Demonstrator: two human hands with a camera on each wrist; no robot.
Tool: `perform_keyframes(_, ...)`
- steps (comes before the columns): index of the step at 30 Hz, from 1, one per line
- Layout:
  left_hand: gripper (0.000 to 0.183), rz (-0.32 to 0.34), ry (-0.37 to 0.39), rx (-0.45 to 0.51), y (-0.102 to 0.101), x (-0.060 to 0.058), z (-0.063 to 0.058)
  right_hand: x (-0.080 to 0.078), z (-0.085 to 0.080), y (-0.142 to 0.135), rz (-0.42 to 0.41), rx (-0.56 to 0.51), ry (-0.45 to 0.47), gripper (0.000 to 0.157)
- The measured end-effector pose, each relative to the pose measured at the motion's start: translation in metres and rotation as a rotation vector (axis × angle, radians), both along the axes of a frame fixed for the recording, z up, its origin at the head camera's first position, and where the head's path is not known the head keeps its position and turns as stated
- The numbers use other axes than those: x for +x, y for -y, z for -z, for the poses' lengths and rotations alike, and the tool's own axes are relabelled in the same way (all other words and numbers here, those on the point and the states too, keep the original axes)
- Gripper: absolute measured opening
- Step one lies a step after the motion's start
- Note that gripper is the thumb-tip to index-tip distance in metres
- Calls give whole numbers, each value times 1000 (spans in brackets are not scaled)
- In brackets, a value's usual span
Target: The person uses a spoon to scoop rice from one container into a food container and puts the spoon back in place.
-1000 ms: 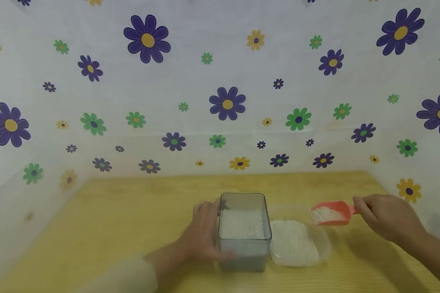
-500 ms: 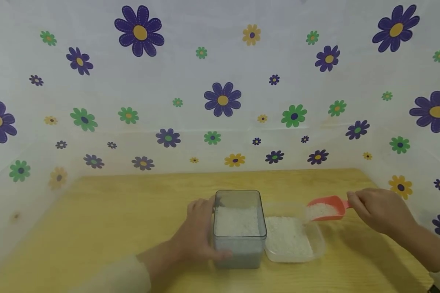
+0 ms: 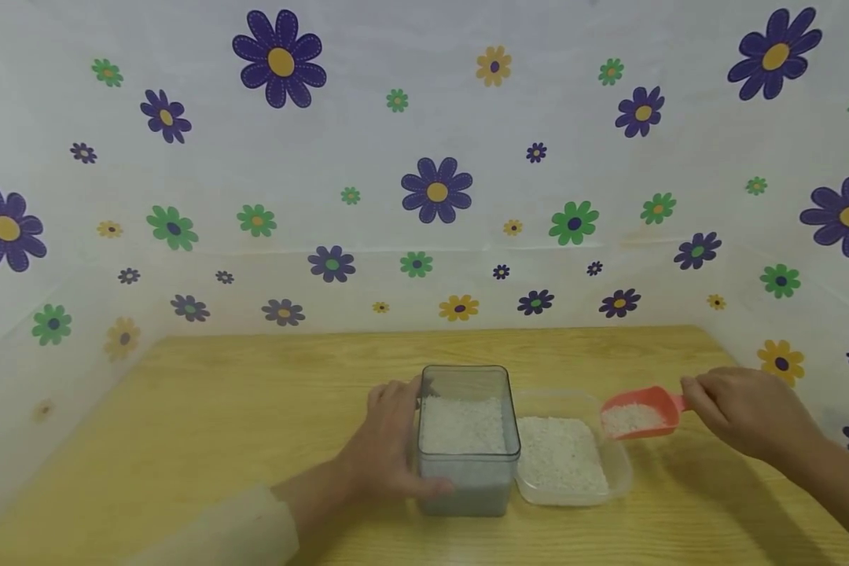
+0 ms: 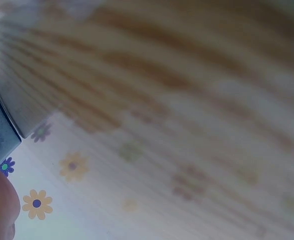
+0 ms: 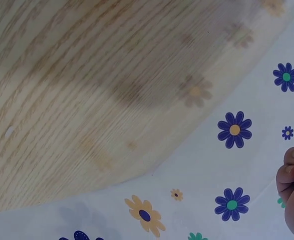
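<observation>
My left hand (image 3: 392, 448) holds a tall clear square container (image 3: 467, 487) by its left side, thumb across the front and fingers at the far left. White rice (image 3: 463, 424) fills it to somewhat below the rim. Pinched by its handle in my right hand (image 3: 757, 413) is a red scoop (image 3: 658, 413), level, with a small heap of rice in it. The scoop's tip overlaps the right rim of a low clear plastic tub (image 3: 615, 472), which also contains rice (image 3: 562, 460). In the left wrist view, a corner of the tall container (image 4: 1, 125) shows at the left edge.
Both containers stand side by side on a wood-grain table (image 3: 255, 417), close to each other. A white sheet with printed flowers (image 3: 354, 141) rises behind the table and along both sides. In the right wrist view, a small white speck (image 5: 9, 131) lies on the table.
The view shifts slightly. Rice in the scoop looks lower and flatter than one second ago. Both hands keep their holds, and the containers stay side by side.
</observation>
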State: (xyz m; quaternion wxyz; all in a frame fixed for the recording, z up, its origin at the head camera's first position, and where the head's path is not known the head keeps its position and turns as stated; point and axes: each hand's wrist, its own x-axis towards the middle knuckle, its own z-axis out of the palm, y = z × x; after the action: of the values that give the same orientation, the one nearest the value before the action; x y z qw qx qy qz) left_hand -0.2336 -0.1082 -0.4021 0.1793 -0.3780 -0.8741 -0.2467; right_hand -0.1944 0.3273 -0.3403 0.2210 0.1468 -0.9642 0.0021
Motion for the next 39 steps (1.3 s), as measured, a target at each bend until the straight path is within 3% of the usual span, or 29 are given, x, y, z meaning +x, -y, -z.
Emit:
perform_keyframes(6,117,-3,-7,15,1,1,0,2,-1,-1,-2,-3,48,44)
perform_keyframes(13,115,1,-18,3,1,1,-3,-1,-6,-2,-86,37,-83,40)
perform_keyframes(19,113,0,-13,12,2,1,-4,-2,-12,0,-87,68,-50,41)
perform_keyframes(27,110,-6,40,2,1,1,-6,-1,-16,2,-118,96,-119,42)
perform_keyframes(39,113,2,36,-2,-1,1,-4,7,-20,0,-140,93,-111,43)
